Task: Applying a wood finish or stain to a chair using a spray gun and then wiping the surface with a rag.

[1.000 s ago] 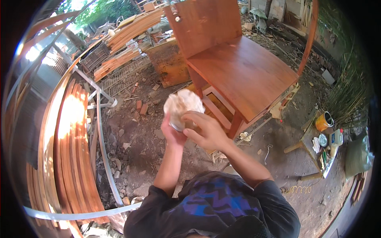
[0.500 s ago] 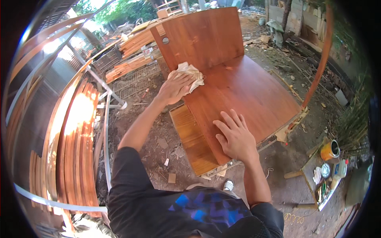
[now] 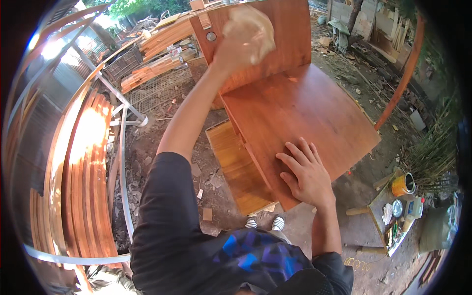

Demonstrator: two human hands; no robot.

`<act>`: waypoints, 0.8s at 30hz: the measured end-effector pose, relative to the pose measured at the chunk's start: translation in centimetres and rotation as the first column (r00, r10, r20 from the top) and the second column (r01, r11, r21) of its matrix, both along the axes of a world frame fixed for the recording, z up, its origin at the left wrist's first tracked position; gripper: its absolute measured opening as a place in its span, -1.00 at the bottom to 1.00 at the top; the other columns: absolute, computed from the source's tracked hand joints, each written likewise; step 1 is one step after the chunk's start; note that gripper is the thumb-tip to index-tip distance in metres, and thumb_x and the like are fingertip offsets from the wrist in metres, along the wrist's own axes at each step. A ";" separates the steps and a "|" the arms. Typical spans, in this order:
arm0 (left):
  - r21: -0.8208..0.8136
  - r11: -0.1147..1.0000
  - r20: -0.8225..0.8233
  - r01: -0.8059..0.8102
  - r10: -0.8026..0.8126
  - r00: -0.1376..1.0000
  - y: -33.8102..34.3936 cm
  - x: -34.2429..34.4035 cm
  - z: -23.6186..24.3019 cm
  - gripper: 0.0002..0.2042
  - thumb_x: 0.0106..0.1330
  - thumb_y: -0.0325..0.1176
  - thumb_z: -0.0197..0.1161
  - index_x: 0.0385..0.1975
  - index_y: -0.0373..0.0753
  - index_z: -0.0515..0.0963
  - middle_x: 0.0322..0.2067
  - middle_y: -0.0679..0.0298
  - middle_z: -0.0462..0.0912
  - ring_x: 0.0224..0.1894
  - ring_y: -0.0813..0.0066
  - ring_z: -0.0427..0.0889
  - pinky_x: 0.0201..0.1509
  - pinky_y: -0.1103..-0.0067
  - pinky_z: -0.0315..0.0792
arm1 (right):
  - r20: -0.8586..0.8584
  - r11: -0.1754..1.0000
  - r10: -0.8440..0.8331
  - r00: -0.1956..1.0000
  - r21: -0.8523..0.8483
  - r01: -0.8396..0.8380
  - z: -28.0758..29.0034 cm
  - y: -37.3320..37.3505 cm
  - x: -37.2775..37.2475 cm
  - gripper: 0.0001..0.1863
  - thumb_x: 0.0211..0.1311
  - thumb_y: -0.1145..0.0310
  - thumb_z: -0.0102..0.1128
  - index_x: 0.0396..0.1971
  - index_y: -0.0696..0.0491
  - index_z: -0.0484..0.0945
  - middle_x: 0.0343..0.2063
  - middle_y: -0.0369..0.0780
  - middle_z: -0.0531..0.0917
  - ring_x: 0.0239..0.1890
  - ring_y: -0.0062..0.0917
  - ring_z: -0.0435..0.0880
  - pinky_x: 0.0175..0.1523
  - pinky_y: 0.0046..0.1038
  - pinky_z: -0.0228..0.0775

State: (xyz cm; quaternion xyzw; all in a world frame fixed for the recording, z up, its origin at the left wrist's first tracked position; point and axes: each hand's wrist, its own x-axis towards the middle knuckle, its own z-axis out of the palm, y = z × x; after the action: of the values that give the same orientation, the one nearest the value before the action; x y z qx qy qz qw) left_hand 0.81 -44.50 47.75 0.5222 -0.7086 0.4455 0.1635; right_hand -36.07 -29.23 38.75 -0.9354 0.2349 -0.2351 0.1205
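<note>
The left hand (image 3: 233,53) holds the cloth (image 3: 253,30), pale and bunched, in front of the upright panel (image 3: 291,42). Both are blurred, so I cannot tell how each finger bends, nor if the cloth touches the wood. The cloth is near the upper edge of the panel, and the left edge is just beside the hand.

The right hand (image 3: 309,181) grasps nothing; its palm is down on the top (image 3: 302,110), fingers spread, near the front corner. Between the two hands lies the reddish-brown width of the top, which gives room to move. Its far edge meets the foot of the panel.

Below its left edge a lower board (image 3: 238,169), more yellow, sticks out. The feet (image 3: 278,224) stand just before the front corner. To the left, a strip of ground separates the board from the white pipe (image 3: 125,184) and the planks (image 3: 88,191). To the right, ground lies between the top and a low bench (image 3: 381,216), which carries a yellow can (image 3: 403,185) and a jug (image 3: 414,208).
</note>
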 end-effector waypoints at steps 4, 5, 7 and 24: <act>0.174 0.925 0.137 0.337 -0.362 0.922 2.0 0.7 -7.3 -0.72 0.35 -0.26 0.13 -0.01 -0.17 0.60 -0.03 0.17 0.67 0.10 0.37 0.63 0.19 0.27 0.51 | 0.002 1.000 -0.025 1.000 0.007 0.025 -0.4 0.1 -0.2 -0.54 0.24 0.22 0.27 0.16 -0.10 0.55 0.28 -0.15 0.47 0.45 -0.07 0.24 0.54 -0.08 0.02; 0.169 0.919 0.142 0.356 -0.381 0.914 1.9 0.4 -5.8 -0.72 0.35 -0.26 0.13 -0.01 -0.17 0.60 -0.03 0.17 0.67 0.10 0.37 0.63 0.19 0.27 0.51 | -0.002 1.000 -0.021 1.000 0.014 0.021 -0.6 0.1 -0.1 -0.54 0.24 0.22 0.27 0.16 -0.09 0.55 0.29 -0.15 0.47 0.44 -0.07 0.25 0.54 -0.08 0.03; 0.455 0.887 0.034 -0.077 0.069 0.997 2.3 -1.7 -1.6 -0.69 0.34 -0.28 0.13 0.04 -0.14 0.59 -0.01 0.17 0.67 0.13 0.35 0.62 0.20 0.35 0.52 | -0.007 0.999 -0.044 0.999 0.017 0.045 -0.5 0.1 -0.5 -0.54 0.24 0.21 0.27 0.15 -0.08 0.55 0.29 -0.15 0.47 0.44 -0.07 0.26 0.54 -0.08 0.03; 0.020 0.984 0.164 -0.176 0.170 0.972 1.9 1.2 -1.7 -0.54 0.27 -0.22 0.23 0.21 0.02 0.55 0.32 0.37 0.48 0.41 0.30 0.36 0.52 0.25 0.13 | 0.046 0.999 -0.014 0.999 0.039 0.012 -0.9 -0.8 -1.1 -0.53 0.22 0.17 0.28 0.14 -0.04 0.57 0.26 -0.13 0.50 0.41 -0.08 0.30 0.53 -0.09 0.03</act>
State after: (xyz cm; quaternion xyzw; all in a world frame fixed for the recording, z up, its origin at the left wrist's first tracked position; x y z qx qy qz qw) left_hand 2.01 -42.55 46.04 0.5468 -0.6788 0.4869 0.0570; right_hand -37.17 -30.03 37.83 -0.9256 0.2428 -0.2529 0.1424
